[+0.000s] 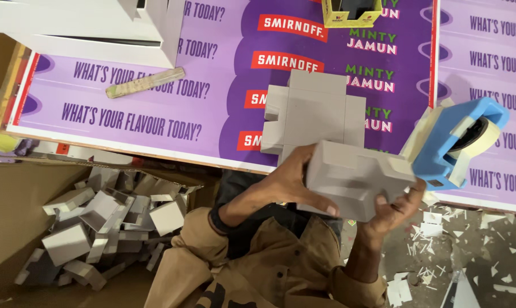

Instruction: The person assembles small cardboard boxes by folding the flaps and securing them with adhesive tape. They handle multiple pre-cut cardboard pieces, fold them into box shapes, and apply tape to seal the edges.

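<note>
The grey foam-board piece (355,177) sits in both my hands, raised just off the near edge of the tabletop (155,122). My left hand (286,182) wraps its near-left end, fingers (321,208) curled shut underneath it and thumb up along the side. My right hand (397,208) closes on the lower right corner, thumb (382,200) pressed to the grey face. I can't make out whether that hand also carries the blue tape dispenser (457,142), which hangs just beside the piece's right end, roll of pale tape showing.

The piece is a notched, stepped block; its long axis runs left to right, tilted a little downward toward the right, broad face turned up at me.

Just beyond it, a second grey cut-out block (318,108) lies flat on the purple printed sheet covering the tabletop. A flat stick (145,82) lies farther left, white boards (98,28) at the far left corner. Below the edge, a cardboard box (18,211) holds a heap of grey offcuts (104,222); white scraps (469,245) litter the floor to the right.
</note>
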